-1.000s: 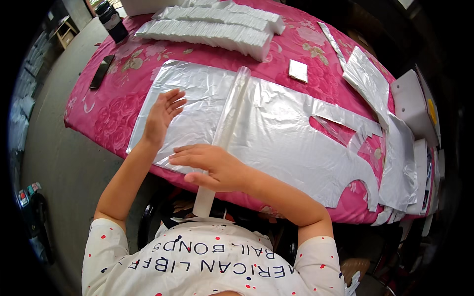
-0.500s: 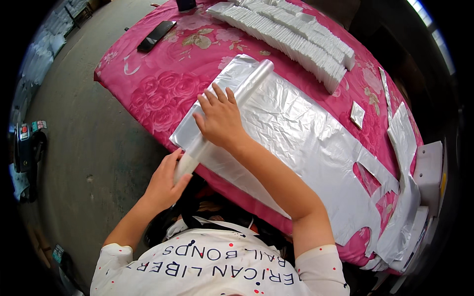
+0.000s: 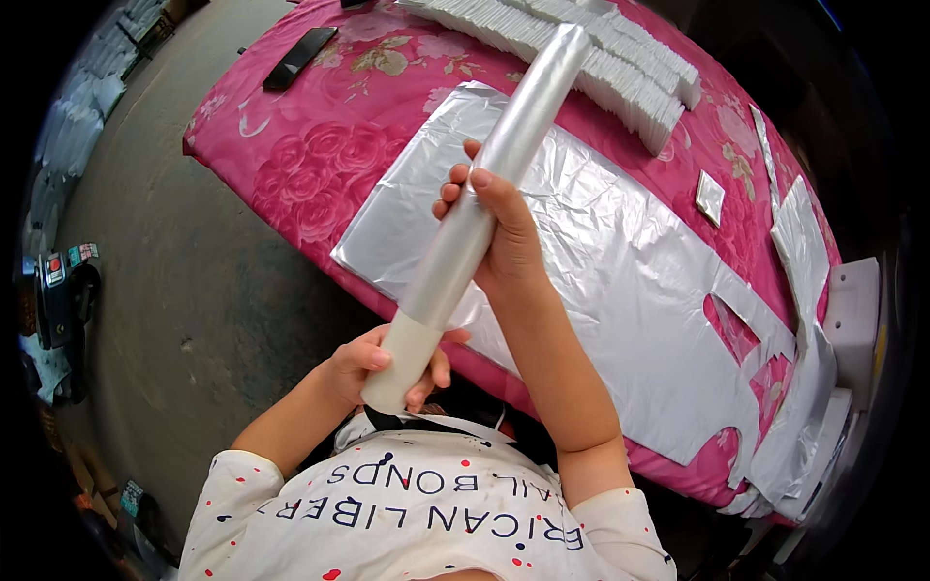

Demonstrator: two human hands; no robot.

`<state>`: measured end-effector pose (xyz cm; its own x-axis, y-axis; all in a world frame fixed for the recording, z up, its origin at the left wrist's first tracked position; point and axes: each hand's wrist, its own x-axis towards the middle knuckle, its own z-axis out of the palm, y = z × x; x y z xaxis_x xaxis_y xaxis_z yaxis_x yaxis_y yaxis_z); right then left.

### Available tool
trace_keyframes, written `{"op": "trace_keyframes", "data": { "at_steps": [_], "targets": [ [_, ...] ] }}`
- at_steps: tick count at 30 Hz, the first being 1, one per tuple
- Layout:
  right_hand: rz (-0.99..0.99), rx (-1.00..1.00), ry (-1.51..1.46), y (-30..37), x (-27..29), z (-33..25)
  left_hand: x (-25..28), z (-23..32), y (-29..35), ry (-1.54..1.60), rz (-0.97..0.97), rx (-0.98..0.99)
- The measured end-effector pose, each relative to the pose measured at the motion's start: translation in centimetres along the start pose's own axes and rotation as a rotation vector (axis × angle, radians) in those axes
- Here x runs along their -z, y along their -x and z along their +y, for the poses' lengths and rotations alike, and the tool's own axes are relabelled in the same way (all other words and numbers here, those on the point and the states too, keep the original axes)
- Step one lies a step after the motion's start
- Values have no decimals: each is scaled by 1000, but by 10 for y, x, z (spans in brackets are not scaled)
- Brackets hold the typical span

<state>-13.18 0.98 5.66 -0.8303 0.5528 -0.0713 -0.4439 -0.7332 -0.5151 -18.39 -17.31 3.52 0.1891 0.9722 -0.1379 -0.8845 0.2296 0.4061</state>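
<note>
A long pale tube wrapped in shiny translucent plastic film (image 3: 492, 172) is raised at a slant above the table. My right hand (image 3: 509, 237) grips it around the middle, thumb on top and fingers curled round the far side. At its bare white lower end, my left hand (image 3: 360, 366) is closed on the tube, close to my shirt. Beneath lies a flat layer of silvery plastic bags (image 3: 620, 300), creased, with handle cut-outs at the right end. The stack's left edge is uncovered; part of it is hidden behind the tube and my right forearm.
A pink floral cloth (image 3: 315, 184) covers the table. Rows of folded white packets (image 3: 620, 82) stand at the far side. A black phone (image 3: 300, 58) lies far left. On the right are a small folded silvery packet (image 3: 709, 197), crumpled plastic strips (image 3: 802, 261) and a white box (image 3: 852, 310).
The film-wrapped tube has been lifted off the bags and tilted upward. My right hand, which lay flat on it, now wraps around it. My left hand has moved down toward me, holding its end.
</note>
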Motion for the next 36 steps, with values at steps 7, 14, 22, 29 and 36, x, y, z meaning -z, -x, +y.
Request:
{"op": "trace_keyframes", "data": {
  "at_steps": [7, 14, 22, 29, 36],
  "targets": [
    [53, 182, 164, 49, 9, -50, -25, -11, -44, -590, 78, 167],
    [343, 275, 436, 81, 42, -33, -19, -37, -76, -783, 371, -158],
    [581, 268, 277, 74, 111, -89, -6, -28, -47, -654, 290, 462],
    [666, 164, 916, 100, 151, -154, 14, -32, -10, -513, 230, 612],
    [343, -253, 1122, 106, 133, -164, 14, -30, -10, -489, 217, 643]
  ]
}}
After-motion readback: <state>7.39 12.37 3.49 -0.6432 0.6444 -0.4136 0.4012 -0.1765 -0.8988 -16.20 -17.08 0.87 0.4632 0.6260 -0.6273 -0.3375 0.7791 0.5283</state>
